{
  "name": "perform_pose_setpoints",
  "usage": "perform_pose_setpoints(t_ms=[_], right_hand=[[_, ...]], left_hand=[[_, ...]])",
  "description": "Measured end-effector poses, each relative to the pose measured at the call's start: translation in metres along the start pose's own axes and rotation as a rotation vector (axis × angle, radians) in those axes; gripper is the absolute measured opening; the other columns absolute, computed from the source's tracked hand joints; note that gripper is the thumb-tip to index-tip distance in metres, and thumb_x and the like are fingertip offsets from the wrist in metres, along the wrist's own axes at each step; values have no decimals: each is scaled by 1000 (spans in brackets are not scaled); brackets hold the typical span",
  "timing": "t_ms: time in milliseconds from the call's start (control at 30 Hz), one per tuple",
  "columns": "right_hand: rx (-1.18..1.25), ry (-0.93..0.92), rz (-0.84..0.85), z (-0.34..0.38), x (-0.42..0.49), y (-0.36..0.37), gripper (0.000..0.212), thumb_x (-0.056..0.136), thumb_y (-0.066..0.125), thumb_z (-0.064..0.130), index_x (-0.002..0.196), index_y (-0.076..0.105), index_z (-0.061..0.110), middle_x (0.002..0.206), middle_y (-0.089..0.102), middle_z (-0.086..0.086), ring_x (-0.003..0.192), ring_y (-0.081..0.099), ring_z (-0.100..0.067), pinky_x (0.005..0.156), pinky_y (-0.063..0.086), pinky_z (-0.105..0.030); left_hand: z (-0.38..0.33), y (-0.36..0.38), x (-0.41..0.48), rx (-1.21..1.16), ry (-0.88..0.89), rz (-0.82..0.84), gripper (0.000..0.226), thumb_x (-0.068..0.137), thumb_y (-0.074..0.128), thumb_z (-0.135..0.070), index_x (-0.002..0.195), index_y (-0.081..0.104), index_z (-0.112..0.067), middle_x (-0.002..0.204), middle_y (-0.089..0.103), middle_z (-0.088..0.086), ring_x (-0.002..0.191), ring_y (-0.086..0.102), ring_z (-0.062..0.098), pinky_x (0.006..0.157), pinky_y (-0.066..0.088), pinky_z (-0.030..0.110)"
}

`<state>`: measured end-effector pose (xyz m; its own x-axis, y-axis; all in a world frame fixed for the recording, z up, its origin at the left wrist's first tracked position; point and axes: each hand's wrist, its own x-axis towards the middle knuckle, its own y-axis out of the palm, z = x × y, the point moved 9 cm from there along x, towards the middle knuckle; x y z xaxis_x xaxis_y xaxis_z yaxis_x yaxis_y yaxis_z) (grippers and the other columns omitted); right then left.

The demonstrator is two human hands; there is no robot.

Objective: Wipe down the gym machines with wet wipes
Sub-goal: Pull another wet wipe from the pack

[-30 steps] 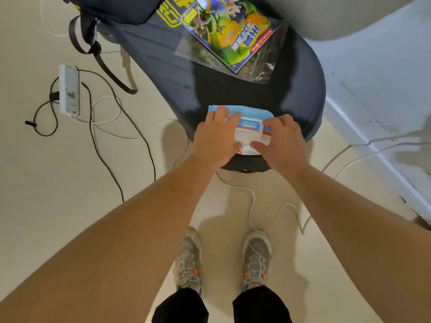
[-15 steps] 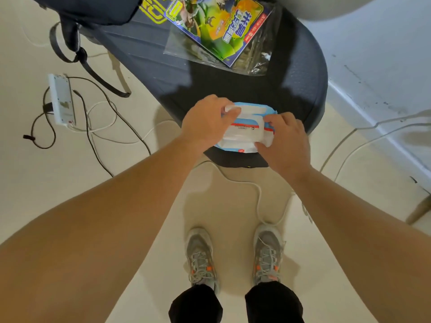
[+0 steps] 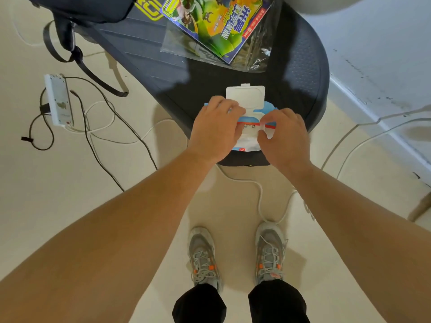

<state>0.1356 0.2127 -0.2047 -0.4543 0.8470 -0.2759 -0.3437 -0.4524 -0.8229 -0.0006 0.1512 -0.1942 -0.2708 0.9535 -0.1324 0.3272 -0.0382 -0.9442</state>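
**Soft pack of wet wipes (image 3: 247, 143) open at the near end of the bench (image 3: 303, 73), both hands on it**

Your left hand (image 3: 215, 129) lies over the left half of the pack with its fingers curved down onto it, pinning it to the pad. Your right hand (image 3: 283, 138) pinches a white piece (image 3: 263, 129) at the mouth between thumb and forefinger; whether that is the seal tab or the first wipe cannot be told. The stiff white lid (image 3: 245, 95) stands flipped away from you. Expect a light, squashy, slick film pack that will likely lift with the wipe unless it is held down, so keep 1 hand flat on its body, clear of the mouth. A wipe is probably limp, damp and easily torn: take 1 corner and draw it slowly.
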Motion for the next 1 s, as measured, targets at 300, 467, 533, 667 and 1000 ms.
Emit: perform_pose_setpoints(t_ms=[300, 467, 533, 667, 1000], right_hand=[[94, 51, 3, -13, 2, 0, 24, 93, 69, 36, 112, 68, 21, 121, 66, 2, 109, 55, -19, 93, 36, -19], [104, 30, -4, -14, 1, 1, 23, 93, 70, 32, 112, 68, 19, 118, 67, 1, 108, 56, -21, 91, 38, -21], [90, 13, 4, -16, 1, 2, 24, 94, 69, 32, 113, 68, 19, 119, 67, 1, 108, 56, -20, 92, 37, -20], [97, -11, -5, -18, 0, 2, 23, 93, 69, 34, 111, 68, 18, 117, 67, 1, 106, 55, -19, 92, 35, -19], [121, -11, -20, -19, -2, 2, 22, 95, 66, 36, 110, 70, 20, 116, 69, 2, 106, 55, -16, 95, 36, -20]], left_hand=[[-9, 14, 1, -78, -188, 43, 32, 92, 63, -52, 117, 64, -31, 139, 49, 2, 126, 47, 22, 95, 50, 33], [-7, 12, 7, -63, -268, 20, 35, 89, 65, -55, 110, 65, -28, 127, 53, -1, 115, 52, 20, 90, 50, 29], [-6, 12, 9, -52, -275, 34, 35, 88, 66, -55, 109, 65, -27, 124, 54, -1, 112, 51, 18, 89, 49, 27], [-12, 12, 8, 10, -253, 37, 43, 90, 61, -59, 117, 63, -25, 126, 55, 0, 114, 53, 20, 93, 52, 32], [-25, 15, 10, 68, -274, 60, 45, 96, 54, -55, 122, 61, -19, 125, 58, 3, 114, 57, 23, 96, 50, 33]])
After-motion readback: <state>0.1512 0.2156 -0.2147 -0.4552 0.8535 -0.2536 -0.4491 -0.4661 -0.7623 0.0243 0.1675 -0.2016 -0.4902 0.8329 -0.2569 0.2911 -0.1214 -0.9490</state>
